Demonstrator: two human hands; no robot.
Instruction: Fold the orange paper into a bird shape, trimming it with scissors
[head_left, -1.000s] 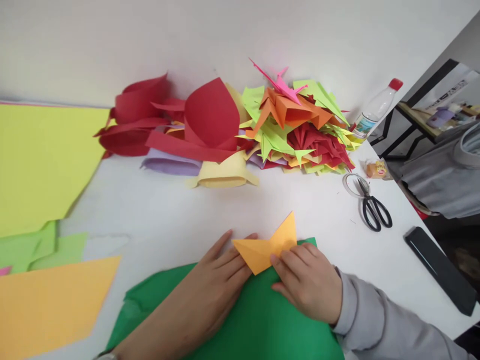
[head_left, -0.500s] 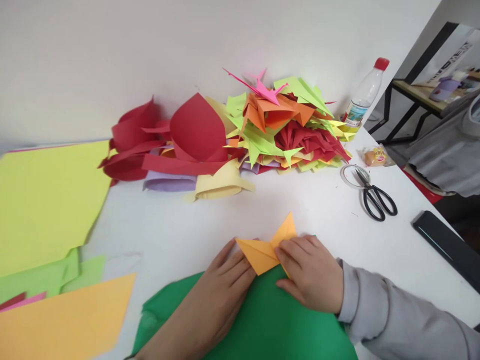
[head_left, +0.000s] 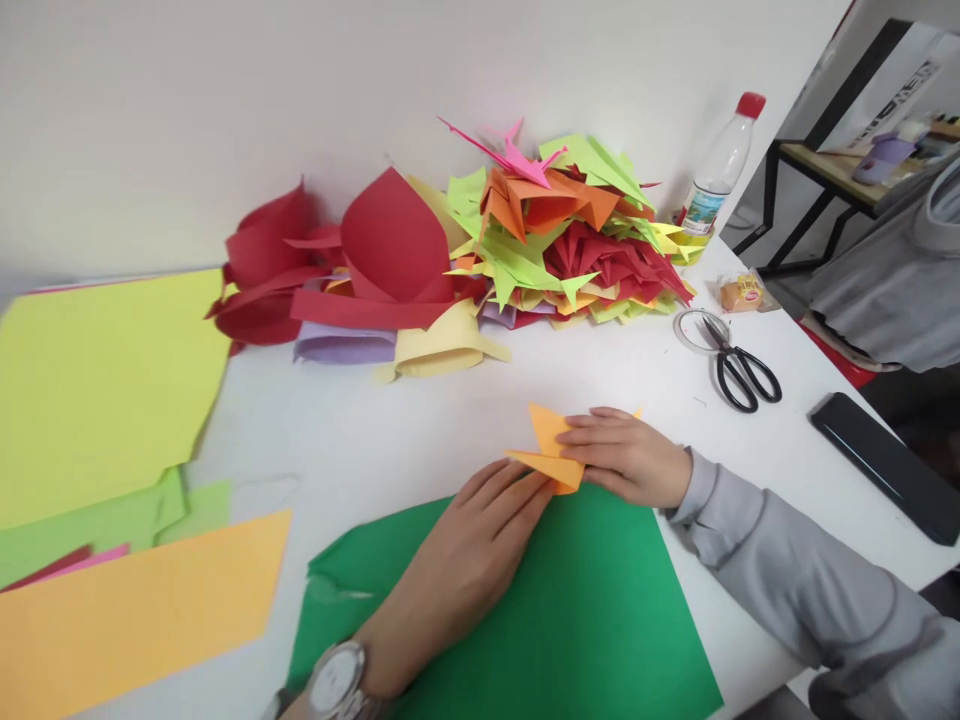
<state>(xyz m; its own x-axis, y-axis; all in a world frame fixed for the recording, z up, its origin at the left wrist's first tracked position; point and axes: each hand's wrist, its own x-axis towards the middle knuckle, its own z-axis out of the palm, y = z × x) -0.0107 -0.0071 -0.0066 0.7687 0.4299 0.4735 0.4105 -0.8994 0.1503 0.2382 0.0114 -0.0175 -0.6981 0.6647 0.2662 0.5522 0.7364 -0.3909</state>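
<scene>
A folded light-orange paper (head_left: 556, 466) with pointed corners is between my two hands, above the far edge of a green sheet (head_left: 600, 610). My left hand (head_left: 480, 545), with a watch (head_left: 337, 680) at its wrist, grips the paper's lower left side at the fingertips; its thumb is hidden. From the right, my right hand (head_left: 630, 455) is closed on the paper, fingers lying over its face. One tip of the paper points up to the left of that hand, and a small corner shows behind it.
Behind lies a heap of folded paper shapes (head_left: 570, 225) by the wall. Scissors (head_left: 739, 365), a bottle (head_left: 716, 175), a wrapped snack (head_left: 742, 292) and a black phone-like slab (head_left: 885, 465) stand or lie rightward. Yellow sheets (head_left: 105, 380) and an orange sheet (head_left: 150, 610) lie left.
The orange paper has been turned and a flap now stands up toward my left hand. My right hand has moved up and right, and more of the green sheet shows.
</scene>
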